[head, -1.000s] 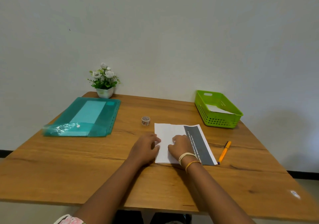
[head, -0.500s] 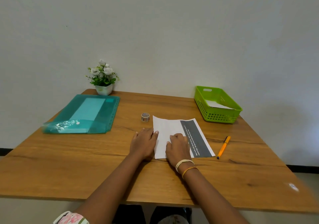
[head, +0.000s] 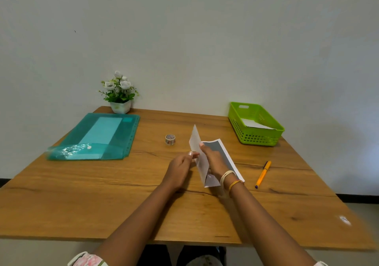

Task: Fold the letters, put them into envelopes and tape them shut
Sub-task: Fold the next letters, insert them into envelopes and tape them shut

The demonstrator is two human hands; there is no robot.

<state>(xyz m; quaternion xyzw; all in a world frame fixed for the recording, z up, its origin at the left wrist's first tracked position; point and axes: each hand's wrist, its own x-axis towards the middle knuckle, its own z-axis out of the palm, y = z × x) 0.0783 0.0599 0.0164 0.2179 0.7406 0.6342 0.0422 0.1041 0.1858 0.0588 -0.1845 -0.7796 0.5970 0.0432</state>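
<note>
A white letter [head: 196, 142] with a dark grey band lies in the middle of the wooden table [head: 102, 194]. Its left part stands lifted up on edge. My left hand [head: 180, 169] pinches that raised flap at its near left edge. My right hand [head: 214, 161] rests on the flat grey part of the letter, fingers against the raised flap. A small roll of patterned tape [head: 170, 139] stands just left of the letter. A green basket [head: 256, 136] at the back right holds white paper [head: 255, 123], perhaps envelopes.
A teal plastic folder [head: 96, 138] lies at the back left. A small white pot of white flowers [head: 120, 93] stands by the wall behind it. An orange pen [head: 263, 174] lies right of the letter. A wall runs close behind the table.
The letter lay flat under both hands before. Now its left part has been lifted upright by my left hand, swinging toward the right.
</note>
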